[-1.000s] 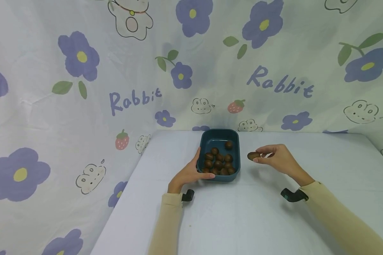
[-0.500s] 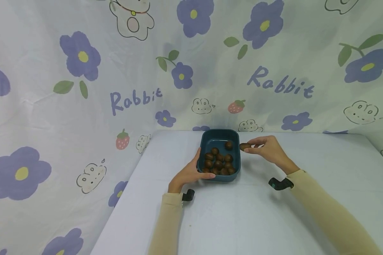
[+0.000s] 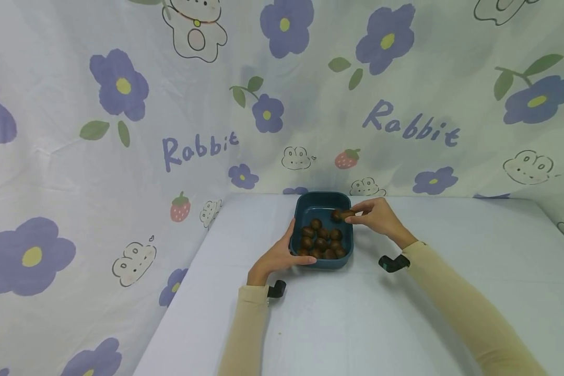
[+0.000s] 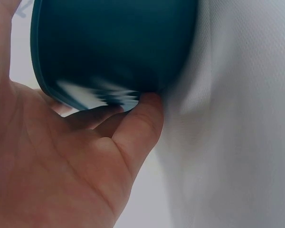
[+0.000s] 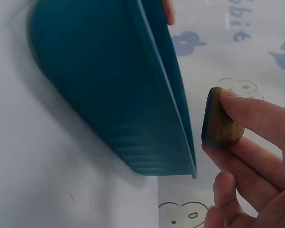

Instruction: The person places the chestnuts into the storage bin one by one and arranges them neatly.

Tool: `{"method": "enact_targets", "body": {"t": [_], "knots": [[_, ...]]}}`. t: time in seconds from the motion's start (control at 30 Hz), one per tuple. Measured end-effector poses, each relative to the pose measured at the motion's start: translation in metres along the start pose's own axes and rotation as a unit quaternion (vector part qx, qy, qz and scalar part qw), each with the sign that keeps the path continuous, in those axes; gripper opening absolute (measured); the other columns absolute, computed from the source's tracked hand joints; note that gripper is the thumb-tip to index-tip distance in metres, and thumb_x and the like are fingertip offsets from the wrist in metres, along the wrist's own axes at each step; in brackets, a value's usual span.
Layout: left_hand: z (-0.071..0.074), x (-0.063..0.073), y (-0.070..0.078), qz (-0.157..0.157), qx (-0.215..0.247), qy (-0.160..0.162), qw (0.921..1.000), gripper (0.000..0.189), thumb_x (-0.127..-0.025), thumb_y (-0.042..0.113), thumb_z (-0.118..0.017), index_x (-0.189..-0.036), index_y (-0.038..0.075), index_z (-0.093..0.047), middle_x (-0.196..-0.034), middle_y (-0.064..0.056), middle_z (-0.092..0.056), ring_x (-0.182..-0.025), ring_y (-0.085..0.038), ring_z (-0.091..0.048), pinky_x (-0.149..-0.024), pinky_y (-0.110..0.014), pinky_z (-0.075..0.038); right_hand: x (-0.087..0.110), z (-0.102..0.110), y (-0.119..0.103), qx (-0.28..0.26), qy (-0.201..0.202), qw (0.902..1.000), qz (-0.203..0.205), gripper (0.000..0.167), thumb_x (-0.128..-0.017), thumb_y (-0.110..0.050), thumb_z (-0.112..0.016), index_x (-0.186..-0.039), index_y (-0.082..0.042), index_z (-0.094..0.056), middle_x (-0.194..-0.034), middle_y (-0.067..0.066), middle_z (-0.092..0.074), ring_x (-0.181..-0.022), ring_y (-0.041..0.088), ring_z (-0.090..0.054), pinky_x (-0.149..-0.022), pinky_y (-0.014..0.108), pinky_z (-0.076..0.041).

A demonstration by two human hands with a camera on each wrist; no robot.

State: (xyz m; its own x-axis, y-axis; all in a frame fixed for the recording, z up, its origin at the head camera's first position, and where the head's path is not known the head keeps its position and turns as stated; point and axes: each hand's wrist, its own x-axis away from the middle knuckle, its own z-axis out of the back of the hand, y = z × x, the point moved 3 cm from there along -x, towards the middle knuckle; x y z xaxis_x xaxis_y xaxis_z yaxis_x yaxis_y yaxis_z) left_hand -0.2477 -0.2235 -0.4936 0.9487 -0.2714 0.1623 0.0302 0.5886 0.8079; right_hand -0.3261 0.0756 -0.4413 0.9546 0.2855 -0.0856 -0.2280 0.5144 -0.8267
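A dark teal rectangular container (image 3: 331,264) stands on the white table, with several round, glossy brown chestnuts (image 3: 320,244) in its near part. My left hand (image 3: 277,254) grips its near left corner, thumb against the front wall and fingers along the left side. In the left wrist view the fingers (image 4: 137,126) press on the teal wall. My right hand (image 3: 378,215) pinches another chestnut (image 5: 223,121) between thumb and fingertips. It is over the container's right rim, beside a lone chestnut (image 3: 336,215) lying toward the back, which it overlaps in the head view.
The white-covered table (image 3: 451,292) reaches back to a hanging cloth (image 3: 310,78) printed with purple flowers, rabbits and strawberries. Its back edge is just behind the container. Small black wrist cameras (image 3: 395,263) sit at both sleeves.
My right hand has moved left with the chestnut, from the table's right side to over the container's right rim. The left hand and the container have stayed put.
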Motion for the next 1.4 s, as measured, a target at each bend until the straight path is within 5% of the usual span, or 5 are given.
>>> {"method": "enact_targets", "body": {"t": [0.57,0.83,0.97,1.4], "knots": [[0.000,0.000,0.000,0.006,-0.003,0.000,1.0000,0.137,-0.070,0.070,-0.085,-0.166,0.039,0.007,-0.176,0.000,-0.006,-0.162,-0.034,-0.017,-0.125,-0.065,-0.026,-0.023,-0.028,-0.004,0.067,-0.020,0.9968,0.039,0.040,-0.081,-0.026,-0.089,-0.107,0.002,-0.080,-0.103,0.017,-0.078,-0.069,0.018,-0.051,-0.056,0.026,-0.041],[0.001,0.000,0.000,0.002,-0.005,-0.005,1.0000,0.137,-0.070,0.071,-0.084,-0.165,0.039,0.009,-0.176,0.000,-0.006,-0.162,-0.034,-0.017,-0.125,-0.065,-0.026,-0.029,-0.037,-0.005,0.109,-0.033,0.9930,0.031,0.041,-0.083,-0.026,-0.088,-0.112,0.002,-0.078,-0.118,0.020,-0.076,-0.096,0.027,-0.070,-0.080,0.037,-0.060],[0.002,0.001,0.002,0.002,-0.005,-0.003,1.0000,0.139,-0.069,0.072,-0.084,-0.166,0.036,0.009,-0.176,-0.001,-0.007,-0.161,-0.035,-0.018,-0.124,-0.066,-0.027,-0.031,-0.039,-0.009,0.133,-0.037,0.9899,0.031,0.042,-0.084,-0.025,-0.087,-0.114,0.003,-0.077,-0.119,0.021,-0.076,-0.113,0.035,-0.070,-0.095,0.049,-0.059],[0.001,0.001,0.000,0.003,-0.006,-0.005,1.0000,0.137,-0.070,0.072,-0.084,-0.164,0.042,0.010,-0.176,-0.001,-0.006,-0.162,-0.035,-0.017,-0.124,-0.065,-0.027,-0.033,-0.049,-0.011,0.171,-0.063,0.9831,0.012,0.045,-0.086,-0.027,-0.086,-0.117,0.004,-0.076,-0.123,0.022,-0.074,-0.110,0.035,-0.073,-0.093,0.050,-0.060]]}}
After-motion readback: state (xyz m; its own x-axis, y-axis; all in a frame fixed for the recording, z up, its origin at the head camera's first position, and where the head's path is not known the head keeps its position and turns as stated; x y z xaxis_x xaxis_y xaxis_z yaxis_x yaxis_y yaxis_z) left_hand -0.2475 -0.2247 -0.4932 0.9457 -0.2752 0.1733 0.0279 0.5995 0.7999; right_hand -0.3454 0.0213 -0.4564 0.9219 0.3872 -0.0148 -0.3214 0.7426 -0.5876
